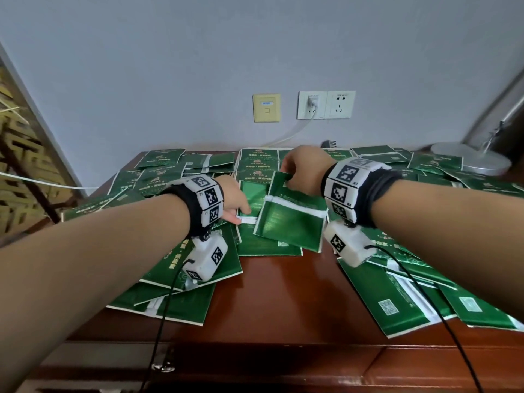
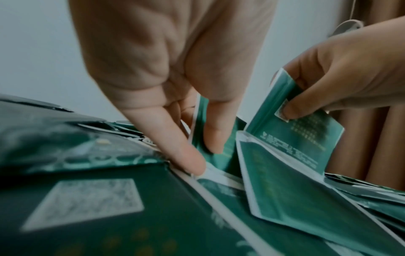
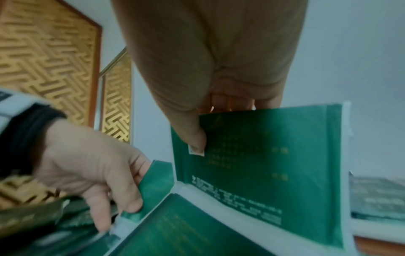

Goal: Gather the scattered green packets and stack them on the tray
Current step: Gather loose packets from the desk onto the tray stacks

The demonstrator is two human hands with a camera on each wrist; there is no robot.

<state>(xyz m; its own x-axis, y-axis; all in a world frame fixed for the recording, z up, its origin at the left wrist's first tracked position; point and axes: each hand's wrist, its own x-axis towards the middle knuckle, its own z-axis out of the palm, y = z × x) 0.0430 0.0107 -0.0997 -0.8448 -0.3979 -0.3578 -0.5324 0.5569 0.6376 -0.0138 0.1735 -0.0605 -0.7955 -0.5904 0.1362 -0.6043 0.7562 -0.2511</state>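
So the creased packet (image 1: pixel 292 219) is pinched at its top edge by the right hand (image 1: pixel 304 168) and held up mid-table. A second packet (image 1: pixel 253 194) is gripped at its edge by the left hand (image 1: pixel 234 199). Likely light, floppy and slick, so edges are best pinched. Loose packets (image 1: pixel 175 304) are strewn everywhere; no tray can be seen.

- Left grip (image 1: pixel 234 204): low, bare forearm stretched forward. Thumb and forefinger pinch the raised edge of a pale green flat packet (image 3: pixel 157 183).
- Right grip (image 1: pixel 304 170): higher, wrist bent downward. Thumb pressed on the face, fingers curled behind the top edge of a dark green white-seamed foil packet (image 1: pixel 292 222), which hangs tilted.
- Grips near each other, apart.
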